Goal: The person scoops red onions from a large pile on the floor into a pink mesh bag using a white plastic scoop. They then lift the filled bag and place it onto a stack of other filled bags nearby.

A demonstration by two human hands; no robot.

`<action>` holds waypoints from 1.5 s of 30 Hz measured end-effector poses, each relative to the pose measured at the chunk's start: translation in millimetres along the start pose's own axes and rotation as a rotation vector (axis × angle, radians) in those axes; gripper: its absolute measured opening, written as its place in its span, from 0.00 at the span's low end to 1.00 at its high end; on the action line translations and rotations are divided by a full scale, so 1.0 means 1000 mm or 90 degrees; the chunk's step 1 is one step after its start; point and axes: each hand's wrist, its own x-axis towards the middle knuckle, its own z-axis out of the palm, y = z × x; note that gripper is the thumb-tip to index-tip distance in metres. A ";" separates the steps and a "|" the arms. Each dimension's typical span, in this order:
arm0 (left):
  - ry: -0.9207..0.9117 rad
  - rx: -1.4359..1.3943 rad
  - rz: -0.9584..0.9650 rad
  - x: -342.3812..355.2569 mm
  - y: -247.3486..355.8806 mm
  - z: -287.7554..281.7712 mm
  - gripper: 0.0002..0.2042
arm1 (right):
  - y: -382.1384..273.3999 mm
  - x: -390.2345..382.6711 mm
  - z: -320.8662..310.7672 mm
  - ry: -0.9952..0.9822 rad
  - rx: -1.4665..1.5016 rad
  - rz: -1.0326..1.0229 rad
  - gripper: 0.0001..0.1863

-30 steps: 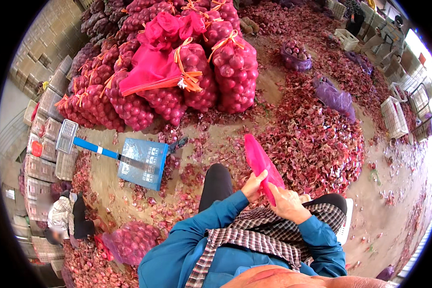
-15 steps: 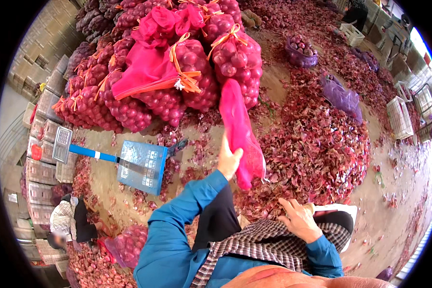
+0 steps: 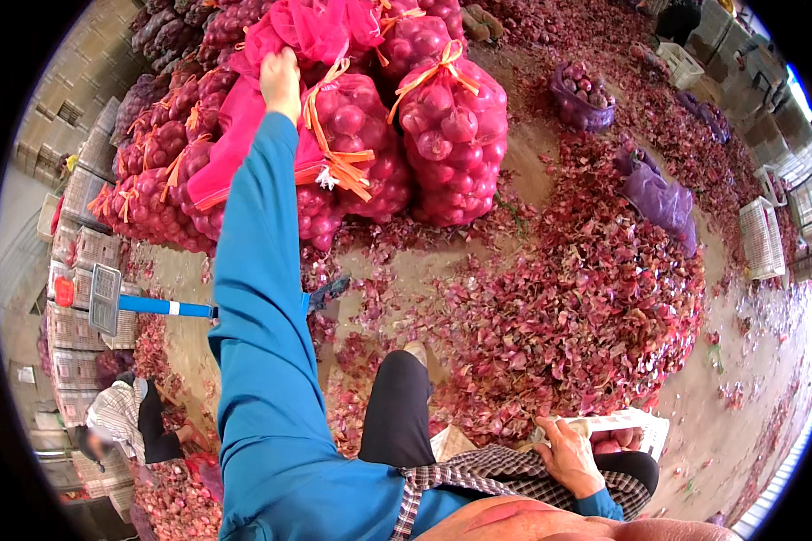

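Note:
My left arm in a blue sleeve reaches far forward onto the heap of filled onion bags. My left hand (image 3: 281, 83) is closed on bunched pink mesh bags (image 3: 311, 34) there; its fingertips are partly buried in the mesh. Filled mesh bags of red onions (image 3: 453, 135), tied with orange ribbon, stand just right of it. Low at my right side, my right hand (image 3: 570, 458) hovers by or rests on the edge of a white crate (image 3: 651, 424), its fingers loosely apart. Some red onions (image 3: 615, 441) show in that crate beside my knee.
Onion skins (image 3: 595, 316) lie heaped in front of me. A blue platform scale's post (image 3: 153, 307) is left, its platform mostly behind my arm. Purple mesh bags (image 3: 663, 207) and a white basket (image 3: 761, 239) are right. Another person (image 3: 122, 419) sits far left beside stacked crates (image 3: 74, 334).
My left hand has swung forward and left, from holding a pink mesh bag before me to the pink mesh on the heap. My right hand has shifted slightly down beside the crate.

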 end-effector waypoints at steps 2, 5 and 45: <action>-0.012 0.363 -0.019 -0.006 -0.073 -0.041 0.14 | -0.001 0.007 -0.001 -0.001 0.003 -0.008 0.25; -0.054 0.645 -0.110 -0.064 -0.133 -0.058 0.19 | -0.009 0.017 -0.001 0.014 0.010 -0.017 0.24; -0.148 0.686 0.028 -0.093 -0.169 -0.102 0.09 | -0.019 0.048 0.003 -0.036 -0.041 0.044 0.25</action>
